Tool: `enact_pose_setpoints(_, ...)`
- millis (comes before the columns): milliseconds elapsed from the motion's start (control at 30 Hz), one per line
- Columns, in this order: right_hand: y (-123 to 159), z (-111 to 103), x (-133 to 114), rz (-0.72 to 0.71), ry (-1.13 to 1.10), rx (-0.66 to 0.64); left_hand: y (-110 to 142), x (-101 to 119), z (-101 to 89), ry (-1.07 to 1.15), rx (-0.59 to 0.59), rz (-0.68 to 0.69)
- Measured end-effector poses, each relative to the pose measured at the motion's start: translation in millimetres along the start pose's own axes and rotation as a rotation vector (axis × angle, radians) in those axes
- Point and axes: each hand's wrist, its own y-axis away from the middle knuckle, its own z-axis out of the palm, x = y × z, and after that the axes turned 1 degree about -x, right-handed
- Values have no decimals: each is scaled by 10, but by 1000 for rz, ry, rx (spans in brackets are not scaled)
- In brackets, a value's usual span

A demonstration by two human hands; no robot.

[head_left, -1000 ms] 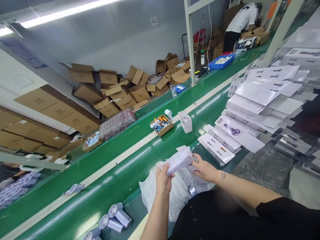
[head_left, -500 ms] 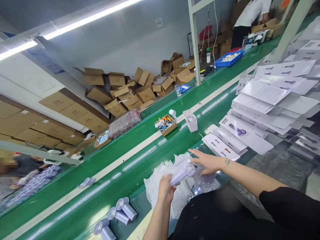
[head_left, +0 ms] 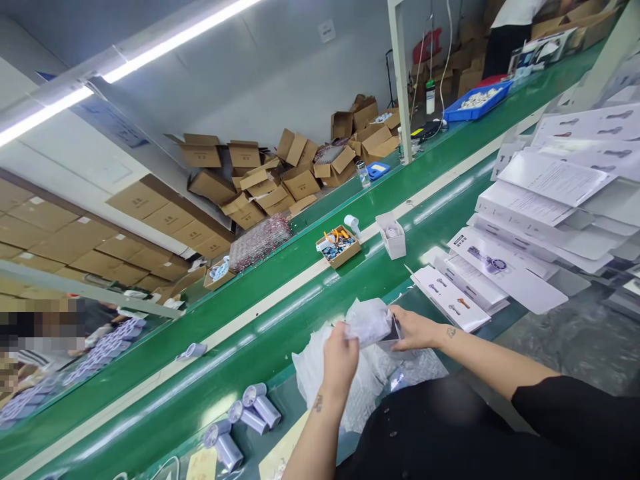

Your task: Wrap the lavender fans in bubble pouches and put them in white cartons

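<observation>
My left hand [head_left: 341, 353] is closed on a handheld fan in a translucent bubble bag [head_left: 369, 324]. My right hand [head_left: 416, 329] grips a small box [head_left: 391, 343] with a dark opening, its fingers partly hidden behind it. The bagged fan's right end is at the box's opening; whether it is inside I cannot tell. Below both hands lies a heap of white bubble bags [head_left: 320, 367]. To the left, several lilac handheld fans [head_left: 263, 407] lie on the bench.
Stacked printed white boxes [head_left: 540, 220] spread on the right. A carton of small parts [head_left: 340, 248] and an open white box [head_left: 392, 237] stand along the green conveyor [head_left: 280, 313]. Across it are a blue tray [head_left: 477, 103] and brown cartons [head_left: 300, 180]. A co-worker [head_left: 55, 340] is at far left.
My left hand has turned the bagged fan toward my right hand. My right hand, spread before, now grips the small box. The whole view has shifted slightly.
</observation>
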Motion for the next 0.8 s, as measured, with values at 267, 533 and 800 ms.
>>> enact_pose_setpoints(267,223,256,147,-145,-103,102,75,221,599,-745,-441,372)
enact_pose_setpoints(533,209,-126,-103,-3,40,53,296,-86,522,-631,-331,666)
enact_pose_setpoints(800,-1030,-765,-561,-90,217,99,108,-1508,-1003,-454,332,-554)
